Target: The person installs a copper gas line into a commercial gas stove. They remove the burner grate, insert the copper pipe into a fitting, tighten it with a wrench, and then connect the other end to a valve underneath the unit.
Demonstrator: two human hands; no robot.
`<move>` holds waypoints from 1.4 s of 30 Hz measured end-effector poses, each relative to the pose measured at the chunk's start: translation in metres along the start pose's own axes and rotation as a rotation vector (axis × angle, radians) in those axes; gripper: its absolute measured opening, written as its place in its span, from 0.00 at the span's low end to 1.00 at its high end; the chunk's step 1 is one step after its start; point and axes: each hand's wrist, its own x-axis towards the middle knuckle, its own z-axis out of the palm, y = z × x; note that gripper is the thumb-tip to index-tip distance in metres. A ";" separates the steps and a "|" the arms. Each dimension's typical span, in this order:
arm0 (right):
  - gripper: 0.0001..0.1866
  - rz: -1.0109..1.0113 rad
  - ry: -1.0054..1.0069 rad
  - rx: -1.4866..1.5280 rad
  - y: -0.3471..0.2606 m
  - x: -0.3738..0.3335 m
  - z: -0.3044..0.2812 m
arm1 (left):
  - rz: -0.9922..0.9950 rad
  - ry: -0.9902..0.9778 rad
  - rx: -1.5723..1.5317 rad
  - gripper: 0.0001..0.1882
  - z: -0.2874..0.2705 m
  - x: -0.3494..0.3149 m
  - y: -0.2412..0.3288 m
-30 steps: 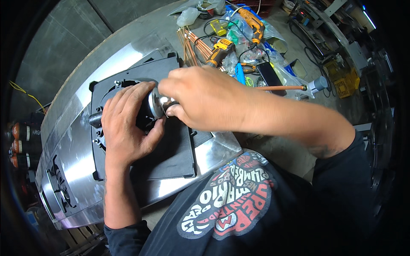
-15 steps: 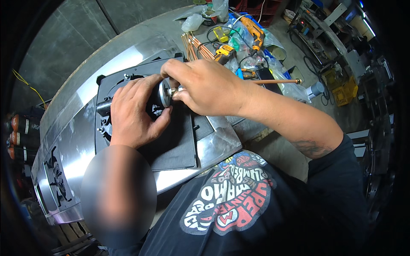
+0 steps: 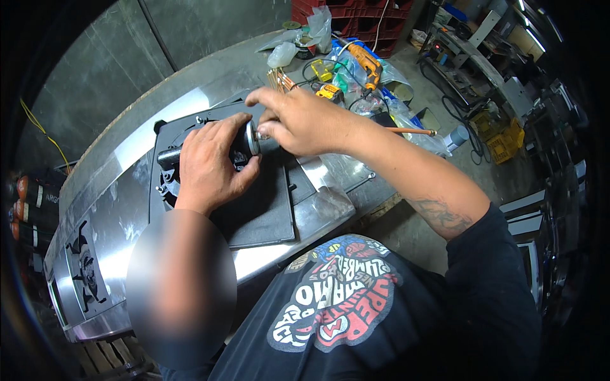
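My left hand (image 3: pixel 208 164) wraps round a black cylindrical part (image 3: pixel 239 157), its thumb along the near side. A round silver disc (image 3: pixel 252 139) caps the part's right end. At the disc's centre sits a small metal fitting (image 3: pixel 258 135), with the thumb and a curled finger of my right hand (image 3: pixel 305 122) on it. The right index finger is raised away and slightly blurred. Beneath lies a flat black panel (image 3: pixel 264 206) with a round black frame (image 3: pixel 170 178) and small metal studs, partly hidden by my left hand.
The panel rests on a shiny metal sheet (image 3: pixel 121 213) on the bench. At the far right lie an orange power drill (image 3: pixel 364 65), a yellow-black tool (image 3: pixel 329 93), copper rods (image 3: pixel 406 131) and plastic bags (image 3: pixel 283 54). Cylinders (image 3: pixel 28 190) stand at the left.
The view has shifted a little. My right index finger has lifted and opened away from the fitting, while the thumb stays at it. My left hand keeps its hold on the black part.
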 end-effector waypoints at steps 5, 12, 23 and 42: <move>0.27 -0.136 0.067 -0.159 0.000 -0.008 0.007 | 0.003 0.023 0.000 0.32 0.001 -0.002 -0.001; 0.26 0.023 -0.045 -0.083 -0.004 -0.004 0.000 | 0.002 0.006 0.005 0.31 0.003 -0.001 -0.002; 0.32 0.124 -0.223 0.052 0.000 0.013 -0.013 | -0.054 -0.067 0.000 0.34 0.003 0.000 -0.001; 0.18 0.745 -0.297 -0.139 0.139 -0.303 0.089 | -0.184 -0.242 0.261 0.23 -0.048 -0.008 -0.031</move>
